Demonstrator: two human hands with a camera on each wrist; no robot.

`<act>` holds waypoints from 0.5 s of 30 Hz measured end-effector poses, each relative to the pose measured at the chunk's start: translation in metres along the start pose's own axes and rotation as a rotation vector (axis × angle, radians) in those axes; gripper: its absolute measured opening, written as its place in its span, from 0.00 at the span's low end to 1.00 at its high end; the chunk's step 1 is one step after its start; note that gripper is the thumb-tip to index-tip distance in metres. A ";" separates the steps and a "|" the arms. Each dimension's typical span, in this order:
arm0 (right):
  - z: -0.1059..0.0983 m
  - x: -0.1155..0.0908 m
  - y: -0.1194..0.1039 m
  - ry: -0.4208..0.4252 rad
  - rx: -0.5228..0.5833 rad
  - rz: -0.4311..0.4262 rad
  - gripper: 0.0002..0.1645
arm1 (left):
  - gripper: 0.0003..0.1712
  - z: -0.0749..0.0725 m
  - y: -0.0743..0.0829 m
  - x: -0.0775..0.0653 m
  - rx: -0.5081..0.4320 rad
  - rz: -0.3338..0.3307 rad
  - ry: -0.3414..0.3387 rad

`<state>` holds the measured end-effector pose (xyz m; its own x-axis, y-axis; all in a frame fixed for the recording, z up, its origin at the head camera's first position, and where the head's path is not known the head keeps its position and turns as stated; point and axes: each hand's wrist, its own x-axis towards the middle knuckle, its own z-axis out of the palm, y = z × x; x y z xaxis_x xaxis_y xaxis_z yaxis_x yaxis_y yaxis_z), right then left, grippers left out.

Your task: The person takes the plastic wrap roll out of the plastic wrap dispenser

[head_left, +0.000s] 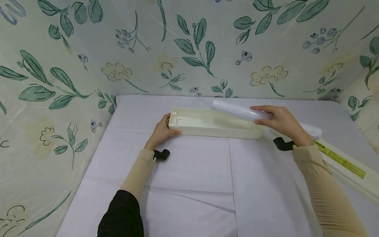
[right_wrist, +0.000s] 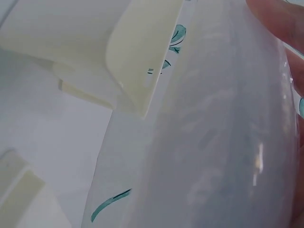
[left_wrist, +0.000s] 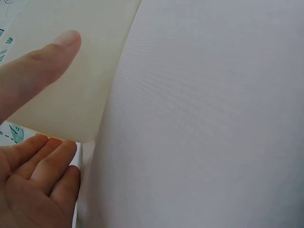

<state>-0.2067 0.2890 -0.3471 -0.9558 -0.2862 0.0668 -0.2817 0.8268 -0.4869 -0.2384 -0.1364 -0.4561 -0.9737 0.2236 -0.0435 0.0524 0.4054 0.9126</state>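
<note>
A long cream-coloured open box (head_left: 219,132) stands on the white-covered table. My left hand (head_left: 161,131) holds its left end; in the left wrist view the thumb (left_wrist: 64,50) lies along the front wall and the fingers are at the end wall. My right hand (head_left: 282,122) grips a roll of clear plastic film (head_left: 232,110) around its middle. The roll slants over the right part of the box, its left end higher and reaching past the back edge. In the right wrist view the shiny roll (right_wrist: 213,128) fills much of the picture, beside a box corner.
A long cream piece with a yellow printed label (head_left: 340,159) lies at the right, partly behind the right forearm. White cloth (head_left: 189,171) with fold creases covers the table. Behind and to the left hangs a leaf-patterned curtain (head_left: 148,65).
</note>
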 end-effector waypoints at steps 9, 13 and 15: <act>-0.002 -0.003 0.006 0.030 -0.011 -0.039 0.32 | 0.56 0.000 0.000 0.000 0.004 -0.006 0.003; -0.003 -0.005 0.008 0.035 -0.014 -0.035 0.32 | 0.56 0.000 0.000 0.000 0.002 -0.006 0.003; -0.003 -0.006 0.009 0.034 -0.016 -0.032 0.32 | 0.56 0.000 0.000 0.000 -0.001 -0.006 0.003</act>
<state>-0.2039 0.2992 -0.3488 -0.9486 -0.2960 0.1116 -0.3128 0.8251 -0.4706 -0.2386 -0.1361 -0.4561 -0.9748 0.2182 -0.0474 0.0465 0.4059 0.9127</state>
